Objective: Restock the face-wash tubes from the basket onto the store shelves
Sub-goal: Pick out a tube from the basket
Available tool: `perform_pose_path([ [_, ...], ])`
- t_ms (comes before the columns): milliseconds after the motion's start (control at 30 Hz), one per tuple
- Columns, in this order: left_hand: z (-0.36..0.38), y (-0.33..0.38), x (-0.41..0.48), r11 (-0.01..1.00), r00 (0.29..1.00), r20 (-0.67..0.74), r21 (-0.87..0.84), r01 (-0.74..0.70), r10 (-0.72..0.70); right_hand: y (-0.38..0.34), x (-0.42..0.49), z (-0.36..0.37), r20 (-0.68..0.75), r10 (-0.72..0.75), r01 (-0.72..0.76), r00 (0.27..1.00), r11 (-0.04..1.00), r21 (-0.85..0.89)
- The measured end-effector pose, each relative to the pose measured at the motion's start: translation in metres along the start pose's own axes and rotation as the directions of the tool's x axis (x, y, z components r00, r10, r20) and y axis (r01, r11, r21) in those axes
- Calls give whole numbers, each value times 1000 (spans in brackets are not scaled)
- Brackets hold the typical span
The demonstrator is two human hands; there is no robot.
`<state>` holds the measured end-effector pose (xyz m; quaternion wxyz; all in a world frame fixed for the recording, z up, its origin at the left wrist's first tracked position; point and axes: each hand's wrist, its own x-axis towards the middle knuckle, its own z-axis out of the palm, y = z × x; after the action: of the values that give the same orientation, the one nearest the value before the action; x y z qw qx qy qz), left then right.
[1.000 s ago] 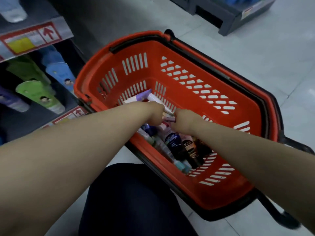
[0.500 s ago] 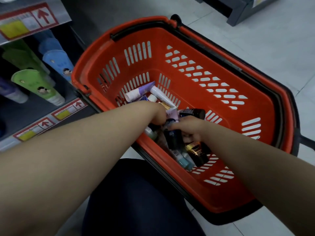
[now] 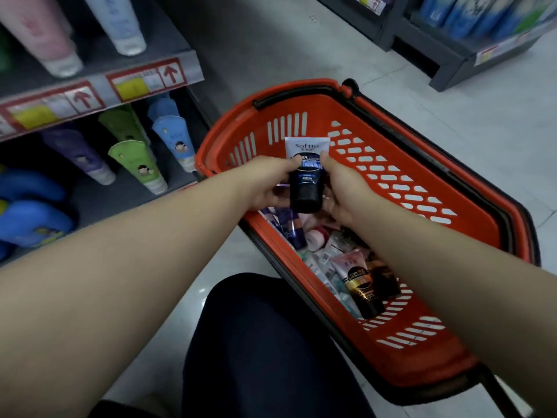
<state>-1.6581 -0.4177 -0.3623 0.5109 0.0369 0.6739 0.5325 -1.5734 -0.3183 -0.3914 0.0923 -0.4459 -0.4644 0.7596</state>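
Both hands are gripping one tube (image 3: 306,173) above the basket (image 3: 470,236): the left hand (image 3: 268,185) is pinching its left edge, the right hand (image 3: 342,188) its right edge. Tube is standing cap-down. More tubes (image 3: 346,267) are lying in the basket's near end. Shelves (image 3: 99,82) are standing left.

shelves (image 3: 99,86) left of basket (image 3: 470,236), tubes (image 3: 355,276) inside

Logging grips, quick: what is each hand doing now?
Left hand: closed on the black-and-white tube.
Right hand: closed on the same tube.
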Motion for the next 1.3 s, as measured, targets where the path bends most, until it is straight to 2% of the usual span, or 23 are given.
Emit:
perform_pose_path([
  [100,-17,17,-27,989,994,-47,-108,-99,94,-19,-6,36,67,-90,88,994,996,31],
  [267,-47,38,-68,954,964,-181,-196,-228,193,-44,-21,91,173,-199,202,965,979,-2],
  [467,-100,49,-114,907,904,-356,-252,-338,238,-57,-46,163,360,-237,292,902,951,-104],
  [567,-127,48,-141,883,864,-447,-277,-379,231,-57,-66,199,447,-211,301,869,943,-142],
  [733,-163,44,-182,841,772,-582,-260,-475,256,-51,-94,248,580,-194,350,791,921,-169],
  [900,-195,37,-215,809,661,-686,-179,-559,305,-42,-118,288,676,-204,456,708,863,-216],
  [1067,-240,31,-230,802,566,-737,-54,-595,370,-28,-129,330,751,-253,557,609,811,-179],
  [1300,-310,31,-224,771,463,-801,-3,-637,380,-22,-133,392,754,-322,640,572,750,-165],
])
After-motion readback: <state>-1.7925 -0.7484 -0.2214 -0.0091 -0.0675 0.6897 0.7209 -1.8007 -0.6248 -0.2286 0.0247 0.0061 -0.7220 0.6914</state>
